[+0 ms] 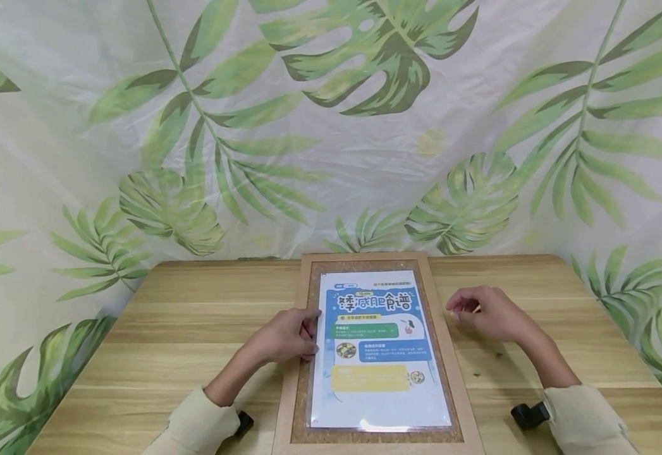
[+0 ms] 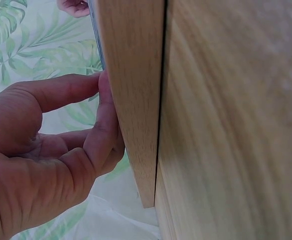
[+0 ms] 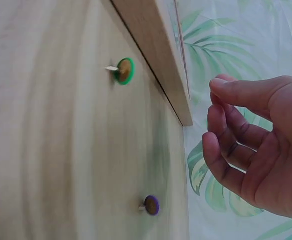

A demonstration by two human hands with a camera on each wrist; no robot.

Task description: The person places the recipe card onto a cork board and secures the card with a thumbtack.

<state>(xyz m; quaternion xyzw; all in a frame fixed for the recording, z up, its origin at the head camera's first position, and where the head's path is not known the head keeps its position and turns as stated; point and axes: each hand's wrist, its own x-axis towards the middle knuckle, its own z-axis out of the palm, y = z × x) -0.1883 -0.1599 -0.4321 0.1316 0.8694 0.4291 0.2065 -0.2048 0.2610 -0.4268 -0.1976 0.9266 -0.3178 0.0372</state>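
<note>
A laminated sheet printed with Chinese text lies on a wood-framed cork board. At the sheet's left edge, the thumb and index fingertips of my left hand touch down, set apart from each other. In the left wrist view that hand is beside the board's wooden side. My right hand hovers just right of the frame. In the right wrist view its fingers are loosely bent, thumb near the index finger, with no object visible between them. Below it lie a green-rimmed thumbtack and a purple-rimmed thumbtack, points up.
The board rests on a wooden table, reaching its far edge. Behind hangs a pale curtain with a green leaf print. Black wrist devices show by both sleeves.
</note>
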